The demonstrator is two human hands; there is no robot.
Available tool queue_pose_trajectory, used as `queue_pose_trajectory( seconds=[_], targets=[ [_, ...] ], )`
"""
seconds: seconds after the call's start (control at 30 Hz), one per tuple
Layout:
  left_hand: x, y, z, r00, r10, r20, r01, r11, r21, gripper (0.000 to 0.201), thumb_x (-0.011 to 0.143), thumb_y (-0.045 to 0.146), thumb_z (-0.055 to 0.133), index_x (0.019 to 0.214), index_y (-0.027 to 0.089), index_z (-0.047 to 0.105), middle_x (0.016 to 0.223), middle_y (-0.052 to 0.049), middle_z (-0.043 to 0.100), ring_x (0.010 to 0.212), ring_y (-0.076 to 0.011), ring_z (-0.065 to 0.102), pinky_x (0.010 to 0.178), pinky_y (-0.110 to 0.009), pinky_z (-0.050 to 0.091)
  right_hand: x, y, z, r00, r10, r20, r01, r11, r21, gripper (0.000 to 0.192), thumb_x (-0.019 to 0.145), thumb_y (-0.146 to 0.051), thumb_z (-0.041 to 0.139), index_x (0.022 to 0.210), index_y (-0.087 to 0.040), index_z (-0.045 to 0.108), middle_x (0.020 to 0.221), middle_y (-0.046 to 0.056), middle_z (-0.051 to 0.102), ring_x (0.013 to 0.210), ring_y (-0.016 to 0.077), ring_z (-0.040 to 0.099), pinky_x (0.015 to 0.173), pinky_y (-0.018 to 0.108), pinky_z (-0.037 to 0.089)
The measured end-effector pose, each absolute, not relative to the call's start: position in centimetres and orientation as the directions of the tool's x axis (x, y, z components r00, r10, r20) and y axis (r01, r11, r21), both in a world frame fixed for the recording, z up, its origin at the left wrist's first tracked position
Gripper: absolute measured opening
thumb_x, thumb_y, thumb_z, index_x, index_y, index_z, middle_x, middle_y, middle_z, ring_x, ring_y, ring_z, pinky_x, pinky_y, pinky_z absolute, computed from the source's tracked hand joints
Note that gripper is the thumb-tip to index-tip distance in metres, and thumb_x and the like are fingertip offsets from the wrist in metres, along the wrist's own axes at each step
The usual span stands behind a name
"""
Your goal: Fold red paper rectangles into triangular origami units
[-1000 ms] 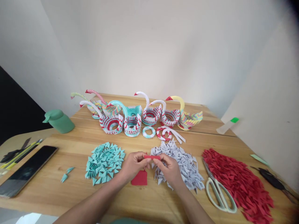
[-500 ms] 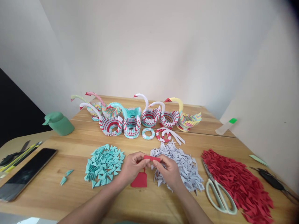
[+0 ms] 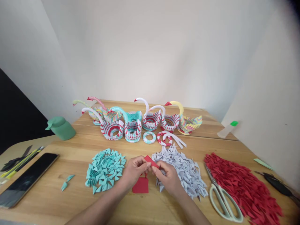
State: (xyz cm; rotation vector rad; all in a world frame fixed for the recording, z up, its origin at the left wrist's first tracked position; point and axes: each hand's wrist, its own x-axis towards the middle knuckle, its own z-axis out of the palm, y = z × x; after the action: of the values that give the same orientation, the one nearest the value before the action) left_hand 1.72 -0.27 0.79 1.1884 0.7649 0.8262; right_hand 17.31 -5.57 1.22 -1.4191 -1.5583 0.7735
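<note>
Between my two hands is a small folded strip of red paper, tilted down to the right. My left hand pinches its left end between thumb and fingers. The thumb and fingers of my right hand close on the other end. Below them lies a stack of red paper pieces on the table. A heap of teal folded paper triangles lies left of my left hand. Pale grey-lilac triangles are piled behind and beside my right hand.
Several paper swans stand at the back, with a paper ring before them. Scissors lean against a red triangle heap at right. A phone and a green container are at left.
The red strip has turned from nearly level to slanting down rightward, its left end raised. My hands stay together on it. The whole view has shifted slightly.
</note>
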Motion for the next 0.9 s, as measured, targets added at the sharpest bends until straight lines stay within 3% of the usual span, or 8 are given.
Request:
queue_pose_trajectory(
  seconds=[0.27, 0.5, 0.9],
  targets=[
    [1.3, 0.0, 0.8, 0.552, 0.831, -0.068, -0.097, 0.145, 0.985, 0.04, 0.073, 0.052, 0.065, 0.067, 0.013, 0.057, 0.059, -0.001, 0.059, 0.051, -0.0091, 0.047, 0.051, -0.021, 0.035, 18.5, -5.7, 1.7, 0.011, 0.984, 0.177, 0.427, 0.156, -0.891, 0.029, 0.086, -0.034, 0.051, 0.064, -0.018, 0.058, 0.059, -0.001, 0.057, 0.057, 0.0135, 0.053, 0.058, 0.023, 0.041],
    [1.5, 0.0, 0.1, 0.615, 0.787, -0.047, 0.11, -0.027, 0.994, 0.032, 0.074, 0.04, 0.062, 0.058, 0.014, 0.055, 0.052, 0.003, 0.048, 0.049, -0.0079, 0.036, 0.048, -0.02, 0.027, 19.1, -5.4, 1.3, 0.003, 0.987, 0.159, 0.357, 0.147, -0.922, 0.02, 0.084, -0.035, 0.057, 0.088, -0.018, 0.068, 0.079, 0.003, 0.068, 0.071, 0.0169, 0.061, 0.067, 0.025, 0.047],
    [1.7, -0.2, -0.5, 0.654, 0.755, -0.045, 0.099, -0.026, 0.995, 0.027, 0.076, 0.037, 0.059, 0.061, 0.015, 0.051, 0.054, 0.005, 0.039, 0.052, -0.0089, 0.034, 0.051, -0.021, 0.026, 18.2, -5.4, 0.9, 0.032, 0.985, 0.171, 0.413, 0.143, -0.899, 0.019, 0.083, -0.03, 0.059, 0.069, -0.018, 0.063, 0.065, 0.0, 0.062, 0.062, 0.0139, 0.055, 0.06, 0.023, 0.043]
  ],
)
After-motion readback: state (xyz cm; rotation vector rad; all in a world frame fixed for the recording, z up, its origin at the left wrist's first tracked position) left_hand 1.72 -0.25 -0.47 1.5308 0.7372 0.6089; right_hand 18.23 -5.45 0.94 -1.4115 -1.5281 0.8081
